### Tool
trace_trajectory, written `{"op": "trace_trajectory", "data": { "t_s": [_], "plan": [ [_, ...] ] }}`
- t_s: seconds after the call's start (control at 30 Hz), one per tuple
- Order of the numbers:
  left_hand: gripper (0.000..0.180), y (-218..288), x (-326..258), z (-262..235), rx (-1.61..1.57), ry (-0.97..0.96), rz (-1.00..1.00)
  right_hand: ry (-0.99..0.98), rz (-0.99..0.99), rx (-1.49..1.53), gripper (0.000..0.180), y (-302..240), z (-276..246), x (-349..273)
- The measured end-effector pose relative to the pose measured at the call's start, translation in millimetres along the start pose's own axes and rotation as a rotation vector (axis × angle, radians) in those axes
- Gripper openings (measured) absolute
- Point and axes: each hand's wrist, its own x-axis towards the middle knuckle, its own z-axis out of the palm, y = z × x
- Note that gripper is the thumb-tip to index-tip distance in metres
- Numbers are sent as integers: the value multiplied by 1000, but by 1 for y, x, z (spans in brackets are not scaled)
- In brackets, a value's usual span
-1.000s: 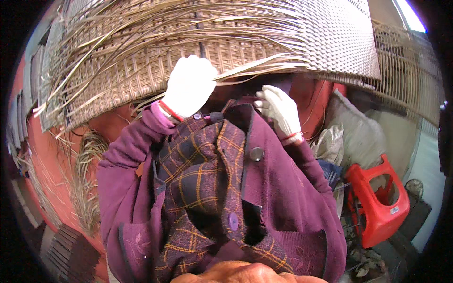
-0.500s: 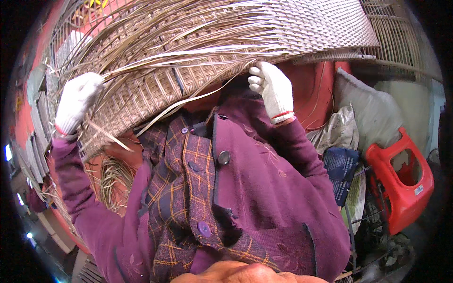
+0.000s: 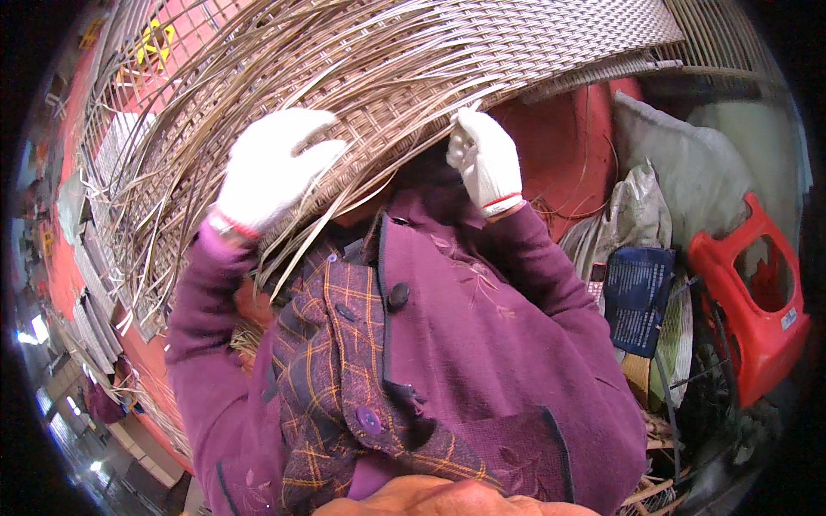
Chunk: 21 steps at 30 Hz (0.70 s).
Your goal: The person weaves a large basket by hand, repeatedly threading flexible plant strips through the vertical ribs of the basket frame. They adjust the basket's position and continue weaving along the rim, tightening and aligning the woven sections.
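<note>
From here I see the woven rattan panel (image 3: 482, 60) filling the top of the view, its finished edge running along the upper right and curving down toward the middle. Loose cane strands (image 3: 198, 172) fan out from its unfinished left side, sweeping down and left past the purple sleeve, so that side is crowded. To the right there is more open room: a red wall, then a grey sack (image 3: 688, 163), a dark blue bag (image 3: 637, 301) and a red plastic stool (image 3: 748, 301) lower down, all well apart from the hands.

My left hand (image 3: 271, 168), in a white glove, lies flat against the underside of the weave with the fingers spread and slightly curled; strands pass under and beside it. My right hand (image 3: 484, 159), also gloved in white, is raised at the panel's lower edge, its fingers drawn together and hooked at the rim; I cannot tell whether they actually pinch a strand.

The panel itself is a tight basket weave in pale brownish-grey, neat and even at the right, coarser and more open near the left hand, where it breaks into long, thin, glossy strips that bend in arcs.
</note>
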Motion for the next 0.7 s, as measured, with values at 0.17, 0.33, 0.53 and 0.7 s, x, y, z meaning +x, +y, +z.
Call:
{"op": "trace_trajectory", "data": {
  "t_s": [0.17, 0.33, 0.53, 0.7],
  "plan": [
    [39, 39, 73, 83, 129, 50, 177, 100, -44, -205, 22, -6, -4, -9],
    [37, 39, 96, 100, 4, 4, 36, 100, -97, -163, 21, -9, 5, -12],
    [41, 36, 98, 98, -32, -103, -1, 115, -63, -410, 22, -18, 8, -9],
    [37, 36, 99, 101, -22, -114, -13, 268, -405, -948, 39, -21, 6, -8]
  ]
}}
